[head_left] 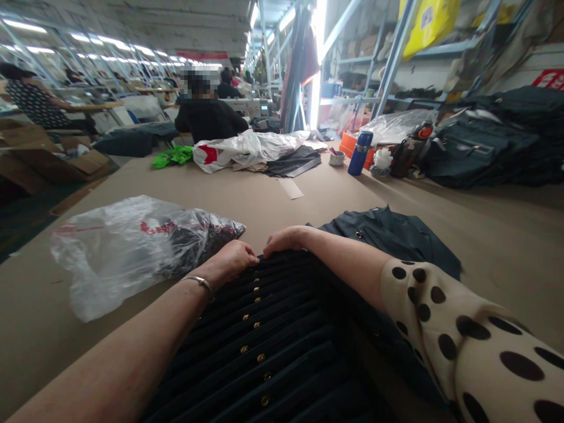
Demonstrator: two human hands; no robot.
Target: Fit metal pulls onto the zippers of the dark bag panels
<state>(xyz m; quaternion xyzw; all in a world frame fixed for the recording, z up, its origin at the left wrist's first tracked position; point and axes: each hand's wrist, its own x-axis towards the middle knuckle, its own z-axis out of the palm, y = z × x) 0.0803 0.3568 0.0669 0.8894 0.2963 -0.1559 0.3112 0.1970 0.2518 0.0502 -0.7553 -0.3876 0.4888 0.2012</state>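
Note:
A row of overlapping dark fabric pieces [291,329], each with a small gold-coloured metal fitting, runs from my body out across the table. At its far end, my left hand [238,258] is closed, thumb and fingers pinching the edge of the last piece. Just to the right, my right hand [284,239] curls its fingers over that same edge. The two hands are close together but apart. Left of the row lies a clear plastic bag [106,247] with red print and dark items inside. Right of it, a dark garment piece [383,235] lies partly behind my right forearm.
Across the brown table [247,194] lie a white plastic bag [251,147], green cloth [171,156] and a paper slip [291,188]. A blue flask [360,154] and small cup [336,157] stand farther right. Dark garments [471,147] are piled at right. A person [207,120] sits beyond.

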